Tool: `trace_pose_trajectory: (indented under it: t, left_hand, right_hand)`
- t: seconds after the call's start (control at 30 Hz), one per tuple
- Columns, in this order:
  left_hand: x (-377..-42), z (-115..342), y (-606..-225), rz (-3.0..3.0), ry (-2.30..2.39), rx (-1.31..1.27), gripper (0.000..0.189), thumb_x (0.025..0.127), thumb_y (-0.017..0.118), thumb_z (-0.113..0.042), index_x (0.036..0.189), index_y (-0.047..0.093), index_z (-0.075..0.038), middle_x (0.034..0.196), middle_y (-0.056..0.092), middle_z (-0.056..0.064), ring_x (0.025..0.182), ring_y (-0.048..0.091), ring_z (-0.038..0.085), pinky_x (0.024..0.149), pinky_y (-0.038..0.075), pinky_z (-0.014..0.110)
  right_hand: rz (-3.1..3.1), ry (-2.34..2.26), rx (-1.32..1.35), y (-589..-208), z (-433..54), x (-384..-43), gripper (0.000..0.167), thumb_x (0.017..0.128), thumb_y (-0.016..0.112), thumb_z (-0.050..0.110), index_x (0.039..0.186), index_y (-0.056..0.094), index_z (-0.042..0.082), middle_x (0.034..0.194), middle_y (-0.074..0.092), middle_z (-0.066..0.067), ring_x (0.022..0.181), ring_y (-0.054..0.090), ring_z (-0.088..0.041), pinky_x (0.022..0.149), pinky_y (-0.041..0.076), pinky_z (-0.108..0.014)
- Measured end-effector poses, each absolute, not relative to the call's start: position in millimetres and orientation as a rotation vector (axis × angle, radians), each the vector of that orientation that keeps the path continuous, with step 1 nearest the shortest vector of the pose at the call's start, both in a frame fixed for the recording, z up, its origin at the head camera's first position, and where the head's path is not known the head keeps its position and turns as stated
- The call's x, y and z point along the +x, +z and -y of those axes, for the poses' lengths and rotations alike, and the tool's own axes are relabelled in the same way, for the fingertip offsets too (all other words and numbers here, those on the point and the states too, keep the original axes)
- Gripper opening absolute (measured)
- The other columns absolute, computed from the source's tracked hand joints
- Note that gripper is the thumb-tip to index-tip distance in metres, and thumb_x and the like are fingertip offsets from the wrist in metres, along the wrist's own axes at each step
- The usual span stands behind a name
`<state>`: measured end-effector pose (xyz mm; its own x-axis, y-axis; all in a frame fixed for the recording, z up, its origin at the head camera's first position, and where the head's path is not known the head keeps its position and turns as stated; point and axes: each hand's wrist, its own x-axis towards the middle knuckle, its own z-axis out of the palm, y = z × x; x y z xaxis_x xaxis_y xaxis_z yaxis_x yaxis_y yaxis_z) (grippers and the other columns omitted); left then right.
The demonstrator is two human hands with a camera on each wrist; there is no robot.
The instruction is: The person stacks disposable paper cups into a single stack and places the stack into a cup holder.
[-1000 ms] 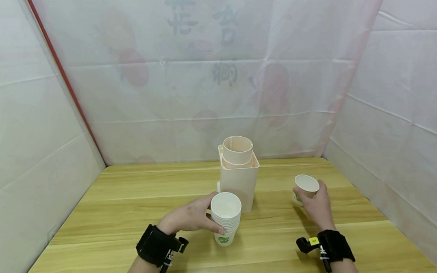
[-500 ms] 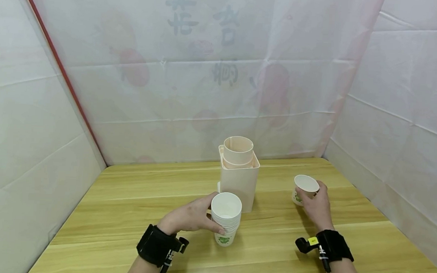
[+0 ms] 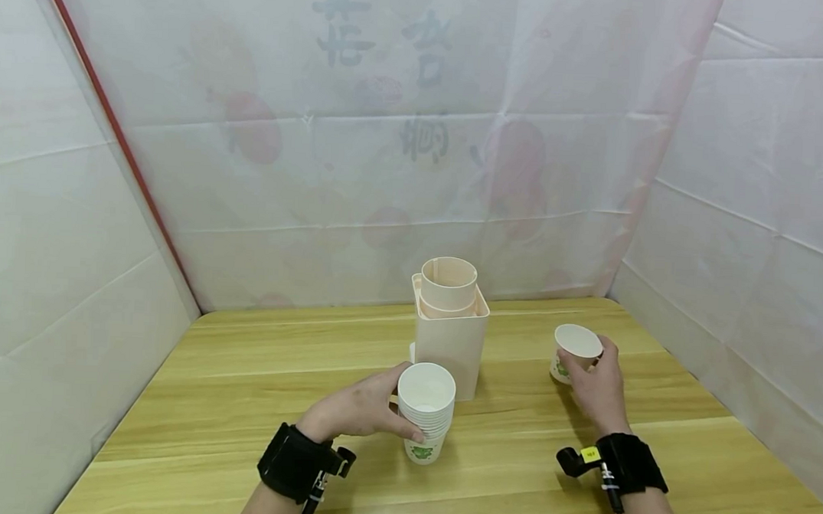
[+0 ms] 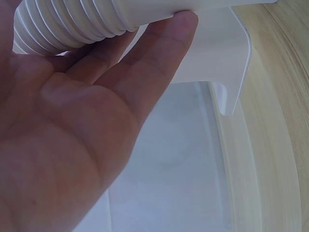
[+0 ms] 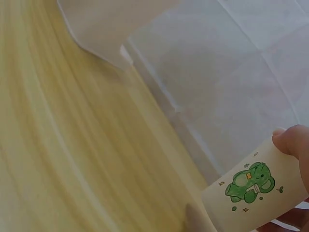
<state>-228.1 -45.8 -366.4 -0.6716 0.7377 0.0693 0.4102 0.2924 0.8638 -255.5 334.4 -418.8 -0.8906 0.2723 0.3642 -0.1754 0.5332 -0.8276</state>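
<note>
In the head view my left hand (image 3: 364,404) grips a nested stack of white paper cups (image 3: 426,386), thumb across the front and fingers behind. The lowest cup bears a green print. The left wrist view shows the ribbed rims of the stack (image 4: 77,21) lying along the fingers. Over on the right, my right hand (image 3: 595,384) holds a single paper cup (image 3: 576,341) by its side, mouth upward. A green cartoon animal decorates this cup (image 5: 251,183) in the right wrist view, where the thumb presses its wall.
Just behind the stack stands a cream, square-topped holder (image 3: 448,358) with a round tube (image 3: 448,285) rising from its top. The wooden table (image 3: 240,380) is bounded by white hanging sheets (image 3: 360,178) at the back and both sides.
The single cup in my right hand has shifted slightly up and away in the head view. My left hand and the stack stay in place.
</note>
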Motion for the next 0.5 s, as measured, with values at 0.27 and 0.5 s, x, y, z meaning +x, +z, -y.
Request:
trace_pose_trajectory:
  t: [0.27, 0.5]
  left_hand:
    - [-227.9, 45.7, -366.2, -2.230, 1.326, 1.040, 0.074, 0.070, 0.080, -0.028, 0.130, 0.037, -0.021, 0.116, 0.053, -0.007, 0.106, 0.050, 0.013, 0.084, 0.045, 0.030]
    - [-228.4, 45.8, -366.5, -2.248, 1.311, 1.049, 0.075, 0.069, 0.080, -0.030, 0.131, 0.037, -0.022, 0.117, 0.053, -0.008, 0.106, 0.050, 0.013, 0.085, 0.044, 0.030]
  right_hand:
    - [2.229, 1.338, -0.039, -398.1, -323.2, -251.5, 0.078, 0.086, 0.062, 0.035, 0.142, 0.016, 0.005, 0.131, 0.034, -0.022, 0.114, 0.034, -0.036, 0.089, 0.031, -0.053]
    - [2.188, 1.310, 0.017, -375.7, -313.2, -244.1, 0.075, 0.085, 0.063, 0.034, 0.143, 0.021, 0.010, 0.130, 0.037, -0.016, 0.114, 0.037, -0.030, 0.088, 0.033, -0.049]
